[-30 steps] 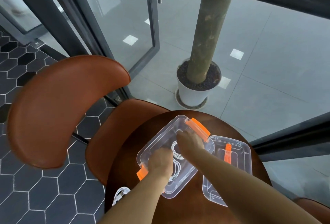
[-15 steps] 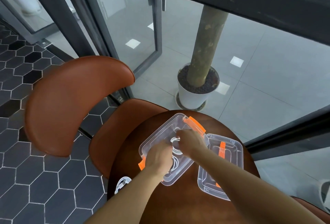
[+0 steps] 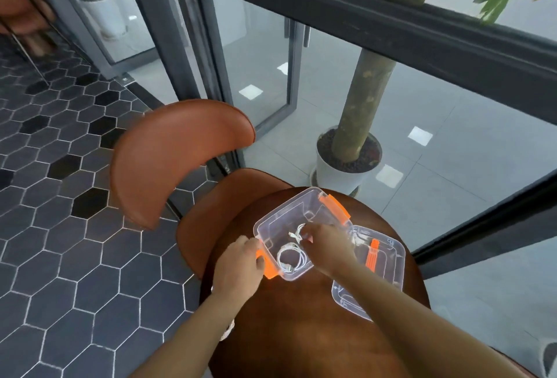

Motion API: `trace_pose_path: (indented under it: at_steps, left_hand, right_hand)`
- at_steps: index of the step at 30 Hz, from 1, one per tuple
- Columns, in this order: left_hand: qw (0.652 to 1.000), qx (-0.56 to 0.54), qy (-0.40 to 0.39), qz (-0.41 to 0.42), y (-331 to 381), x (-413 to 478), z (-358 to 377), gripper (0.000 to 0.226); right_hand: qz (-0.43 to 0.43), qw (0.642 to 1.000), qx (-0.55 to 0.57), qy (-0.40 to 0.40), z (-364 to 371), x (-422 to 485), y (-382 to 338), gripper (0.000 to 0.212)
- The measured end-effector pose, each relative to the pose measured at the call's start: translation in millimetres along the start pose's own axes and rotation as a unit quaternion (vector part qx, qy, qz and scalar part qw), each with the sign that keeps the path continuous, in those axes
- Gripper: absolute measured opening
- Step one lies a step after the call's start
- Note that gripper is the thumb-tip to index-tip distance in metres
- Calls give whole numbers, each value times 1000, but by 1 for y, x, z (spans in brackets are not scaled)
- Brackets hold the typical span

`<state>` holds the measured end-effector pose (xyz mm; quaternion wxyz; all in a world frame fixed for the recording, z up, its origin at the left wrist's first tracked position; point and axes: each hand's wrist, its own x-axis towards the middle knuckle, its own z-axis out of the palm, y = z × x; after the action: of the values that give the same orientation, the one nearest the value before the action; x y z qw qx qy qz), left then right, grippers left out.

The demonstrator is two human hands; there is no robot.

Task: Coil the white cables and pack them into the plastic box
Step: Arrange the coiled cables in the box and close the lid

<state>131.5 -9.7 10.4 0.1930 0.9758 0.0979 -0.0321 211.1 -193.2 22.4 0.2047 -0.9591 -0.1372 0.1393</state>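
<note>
right hand fingertips seemingly pinch white cable inside plastic box.

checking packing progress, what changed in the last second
The left hand came out of the plastic box and now grips its near end by the orange latch, uncovering the near coil. The right hand still holds the far cable inside. Box and lid stayed put on the table.

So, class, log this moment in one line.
left hand: grips latch end of clear plastic box | right hand: fingers on white cable coil in box | second white coil: lying in box | clear orange-handled lid: beside box
</note>
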Motion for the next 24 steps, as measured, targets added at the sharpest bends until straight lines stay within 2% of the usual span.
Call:
trace_pose_path:
  at_steps: [6, 14, 19, 24]
  left_hand:
    - [996, -35, 14, -82, -29, -48, -5, 20]
    - [980, -59, 25, -186, -77, -98, 6, 14]
    - [963, -115, -5, -244, -112, -108, 34, 18]
    - [952, -129, -53, -271, -127, -101, 57, 25]
  right_hand:
    - [-23, 999, 34, -24, 23, -40, -18, 25]
    - [-62, 991, 51, -104, 69, -72, -62, 19]
    - [-49, 986, 47, -152, 106, -63, -93, 19]
    - [-19, 985, 24, -169, 144, -35, -111, 28]
